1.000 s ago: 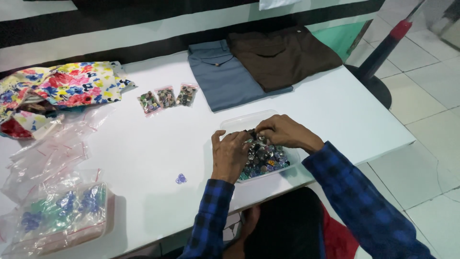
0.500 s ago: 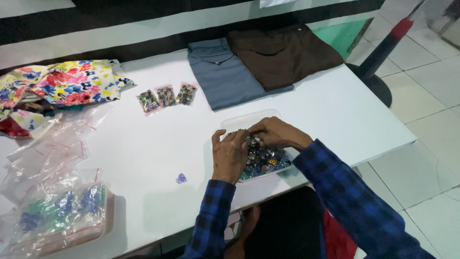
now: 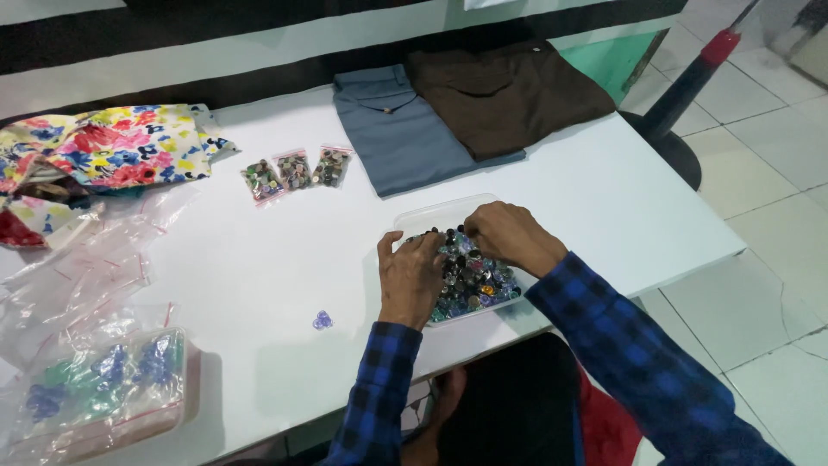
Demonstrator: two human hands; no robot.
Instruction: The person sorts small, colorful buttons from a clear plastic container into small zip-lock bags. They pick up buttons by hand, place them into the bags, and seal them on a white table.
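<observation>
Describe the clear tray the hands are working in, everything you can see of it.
The clear tray is a shallow rectangular container, apparently thin transparent plastic, lying flat near the white table's front edge. It holds a heap of small mixed buttons, mostly dark, some metallic or coloured. The left hand and right hand both rest in the pile, hiding much of it.

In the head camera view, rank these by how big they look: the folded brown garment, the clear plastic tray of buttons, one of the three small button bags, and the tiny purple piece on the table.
1. Folded brown garment
2. Clear plastic tray of mixed buttons, partly hidden by both hands
3. Small clear bag of buttons
4. Tiny purple piece

The garment lies farther from the camera, yet looks largest.
</observation>
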